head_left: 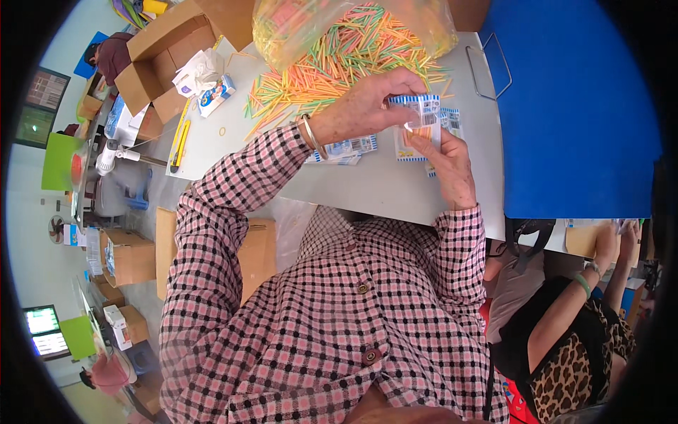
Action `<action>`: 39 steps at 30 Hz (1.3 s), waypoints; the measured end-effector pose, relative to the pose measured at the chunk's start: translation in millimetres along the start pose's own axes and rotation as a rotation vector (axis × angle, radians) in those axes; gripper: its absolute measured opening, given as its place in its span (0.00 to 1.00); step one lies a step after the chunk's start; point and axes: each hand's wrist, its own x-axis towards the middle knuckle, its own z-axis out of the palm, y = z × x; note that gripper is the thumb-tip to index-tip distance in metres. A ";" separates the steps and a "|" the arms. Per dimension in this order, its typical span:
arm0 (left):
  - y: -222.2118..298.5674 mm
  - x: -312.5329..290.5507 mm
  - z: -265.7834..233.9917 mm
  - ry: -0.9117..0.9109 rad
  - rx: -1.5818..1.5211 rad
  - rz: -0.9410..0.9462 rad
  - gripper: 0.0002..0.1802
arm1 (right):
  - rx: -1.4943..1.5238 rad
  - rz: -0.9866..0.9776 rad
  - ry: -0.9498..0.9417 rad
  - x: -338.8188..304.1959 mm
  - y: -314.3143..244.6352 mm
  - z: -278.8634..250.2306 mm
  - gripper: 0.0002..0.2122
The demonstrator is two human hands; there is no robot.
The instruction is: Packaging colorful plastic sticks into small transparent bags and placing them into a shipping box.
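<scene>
Over the near part of the table, both my hands hold a small clear packet (427, 116) with blue-and-white printing and pale yellow sticks showing inside. My left hand (378, 102) pinches its upper left side, fingers curled over the top edge. Thumb and fingers of my right hand (452, 166) grip the lower right side. Beneath my left wrist lie several flat printed packets (342, 152), partly covered by it. Another packet (452, 121) shows behind the held one. Just beyond my hands spreads a large heap of thin pink, yellow, orange and green sticks (304, 88).
A clear plastic bag (289, 32) rests at the heap's far side. Left on the table are a tissue pack (215, 97) and a yellow utility knife (181, 145). An open cardboard box (145, 78) stands beyond. A blue panel (572, 106) borders the right; a co-worker (565, 346) sits there.
</scene>
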 end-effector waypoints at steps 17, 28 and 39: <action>4.7 9.5 17.3 0.024 0.215 0.084 0.22 | 0.076 0.011 0.045 -9.5 1.8 -14.5 0.09; 2.2 8.7 28.2 -0.006 0.205 -0.048 0.23 | -0.072 -0.016 0.029 -9.9 3.0 -10.8 0.10; -5.4 -17.3 -14.9 0.073 -0.080 0.033 0.18 | -0.014 0.013 0.152 -13.1 9.0 -41.7 0.11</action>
